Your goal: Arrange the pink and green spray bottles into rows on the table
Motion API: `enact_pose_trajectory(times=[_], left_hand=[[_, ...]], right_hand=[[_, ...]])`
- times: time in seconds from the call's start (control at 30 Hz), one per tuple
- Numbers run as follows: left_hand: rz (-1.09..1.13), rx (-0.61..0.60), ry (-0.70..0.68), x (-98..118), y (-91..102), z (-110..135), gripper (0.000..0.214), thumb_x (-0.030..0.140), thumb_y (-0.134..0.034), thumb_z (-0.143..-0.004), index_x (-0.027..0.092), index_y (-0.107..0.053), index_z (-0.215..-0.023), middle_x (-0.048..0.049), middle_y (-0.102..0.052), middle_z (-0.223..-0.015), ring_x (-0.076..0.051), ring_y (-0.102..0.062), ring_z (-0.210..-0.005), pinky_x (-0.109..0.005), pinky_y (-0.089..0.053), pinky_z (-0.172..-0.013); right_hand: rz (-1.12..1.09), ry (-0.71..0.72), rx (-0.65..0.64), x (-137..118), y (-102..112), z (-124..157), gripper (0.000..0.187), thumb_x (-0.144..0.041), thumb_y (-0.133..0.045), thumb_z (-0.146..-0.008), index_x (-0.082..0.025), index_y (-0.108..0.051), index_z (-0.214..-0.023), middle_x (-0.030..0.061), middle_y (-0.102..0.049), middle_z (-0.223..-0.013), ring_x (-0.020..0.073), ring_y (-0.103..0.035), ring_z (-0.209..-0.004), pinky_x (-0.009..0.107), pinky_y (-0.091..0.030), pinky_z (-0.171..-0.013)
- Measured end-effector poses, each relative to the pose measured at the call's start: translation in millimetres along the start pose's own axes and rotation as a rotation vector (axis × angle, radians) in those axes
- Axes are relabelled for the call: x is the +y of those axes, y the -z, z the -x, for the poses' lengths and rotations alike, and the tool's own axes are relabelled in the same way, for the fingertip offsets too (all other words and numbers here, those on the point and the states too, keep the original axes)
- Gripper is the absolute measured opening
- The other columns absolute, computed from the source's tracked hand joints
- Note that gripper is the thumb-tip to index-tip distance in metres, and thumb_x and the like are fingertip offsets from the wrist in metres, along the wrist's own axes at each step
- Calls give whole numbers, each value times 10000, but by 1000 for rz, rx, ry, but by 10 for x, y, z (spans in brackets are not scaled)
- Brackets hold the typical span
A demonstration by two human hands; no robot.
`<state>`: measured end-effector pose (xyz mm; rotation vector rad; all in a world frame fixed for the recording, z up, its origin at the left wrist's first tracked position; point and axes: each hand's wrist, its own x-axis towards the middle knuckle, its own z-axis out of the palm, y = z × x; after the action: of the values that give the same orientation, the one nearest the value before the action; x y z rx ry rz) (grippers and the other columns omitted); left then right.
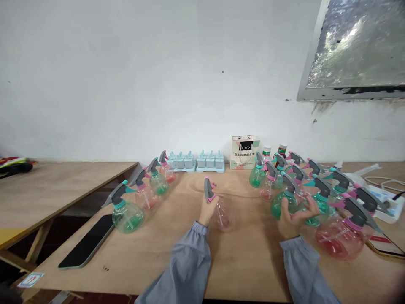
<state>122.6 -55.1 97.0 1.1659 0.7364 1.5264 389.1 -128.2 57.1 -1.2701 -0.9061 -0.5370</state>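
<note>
My left hand [207, 211] is wrapped round the neck of a pink spray bottle [223, 213] with a grey trigger head, standing at the middle of the plywood table [177, 249]. My right hand [295, 219] is curled round a green spray bottle [284, 202] at the front of a crowd of several green and pink spray bottles [341, 236] on the right. A row of several finished-looking spray bottles [126, 213] lines the table's left edge.
A dark phone [87, 242] lies at the table's front left. Two pale blue ice-pop moulds [210, 162], a small printed paper bag [245, 152] and two small bottles stand against the white wall. A white power strip with cables [387, 204] sits at the right. Another wooden table [41, 194] is on the left.
</note>
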Motion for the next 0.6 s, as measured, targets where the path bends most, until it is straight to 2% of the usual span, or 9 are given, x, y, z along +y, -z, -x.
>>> enact_pose_trajectory(times=[0.07, 0.13, 0.23, 0.33, 0.4, 0.47, 0.6], left_hand=[[60, -64, 62, 83, 24, -10, 408, 360, -830, -634, 212, -689, -986, -74, -676, -1204, -169, -692, -805, -307, -512, -770], [120, -165, 129, 151, 31, 13, 502, 431, -831, -646, 203, -686, -1069, -92, -679, -1238, -152, -691, -712, -295, -511, -698], [169, -337, 200, 217, 38, 71, 581, 453, -831, -648, 185, -680, -1141, -124, -675, -1272, -152, -692, -686, -269, -490, -623], [184, -445, 231, 250, 45, 110, 581, 458, -810, -657, 173, -688, -1149, -142, -673, -1284, -164, -696, -699, -265, -473, -602], [197, -449, 212, 254, 46, 116, 561, 454, -790, -668, 177, -687, -1145, -135, -687, -1259, -163, -693, -692, -289, -493, -651], [218, -422, 192, 241, 43, 110, 513, 444, -773, -671, 184, -689, -1106, -116, -717, -1186, -156, -680, -667, -330, -517, -731], [270, -286, 172, 185, 43, 86, 399, 454, -762, -635, 188, -669, -918, -56, -743, -879, -165, -658, -638, -386, -525, -827]], right_hand=[[76, -4, 33, 117, 11, -103, 736, -525, -641, -846, -170, -323, -1407, 228, -389, -1389, 383, -387, -1328, 604, -319, -1098], [98, -21, -9, 216, -22, -136, 744, -591, -663, -804, -132, -415, -1334, 225, -492, -1277, 387, -481, -1225, 595, -388, -1037], [95, -68, -65, 298, -96, -97, 743, -660, -655, -763, -120, -482, -1244, 187, -561, -1147, 374, -540, -1116, 590, -434, -973], [65, -49, -128, 228, -176, 33, 655, -645, -628, -791, -157, -508, -1211, 147, -578, -1098, 335, -551, -1081, 563, -438, -978], [20, -6, -224, 96, -245, 169, 646, -629, -604, -826, -162, -495, -1258, 157, -576, -1153, 326, -542, -1123, 549, -428, -1007], [-11, 18, -306, -52, -324, 320, 720, -628, -590, -847, -150, -429, -1361, 190, -540, -1273, 335, -507, -1216, 551, -407, -1046], [-42, 20, -393, -202, -453, 543, 873, -649, -596, -841, -139, -286, -1477, 218, -448, -1418, 342, -430, -1340, 562, -356, -1110]])
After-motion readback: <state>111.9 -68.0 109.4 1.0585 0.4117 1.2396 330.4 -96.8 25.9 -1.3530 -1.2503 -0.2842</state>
